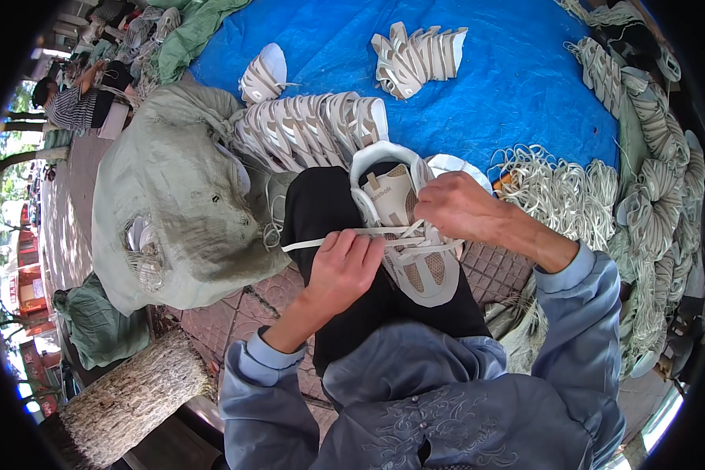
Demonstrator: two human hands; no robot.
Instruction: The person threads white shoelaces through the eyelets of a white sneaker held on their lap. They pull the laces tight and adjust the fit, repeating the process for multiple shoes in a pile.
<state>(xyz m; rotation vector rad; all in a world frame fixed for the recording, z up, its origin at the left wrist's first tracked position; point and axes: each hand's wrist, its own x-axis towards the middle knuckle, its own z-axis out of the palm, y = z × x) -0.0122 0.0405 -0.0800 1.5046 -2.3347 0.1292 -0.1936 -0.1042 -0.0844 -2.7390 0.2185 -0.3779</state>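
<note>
A pale grey and white shoe (431,288) with beige mesh at the toe and tongue rests across my black-trousered thighs, toe toward me. A flat white shoelace (301,245) runs through its lower eyelets, and a length of it stretches out to the left. My left hand (345,266) is closed on that length, left of the shoe. At the shoe's right eyelet edge, the fingers of my right hand (456,205) pinch together on the lace; the fingertips are partly hidden.
Rows of shoe uppers (301,129) lie on a blue tarp (517,86) ahead. A bulging sack (188,211) stands at left, near a log (137,395). White laces (564,196) pile up at right beside more bundled uppers (654,180). Another person (74,106) sits far left.
</note>
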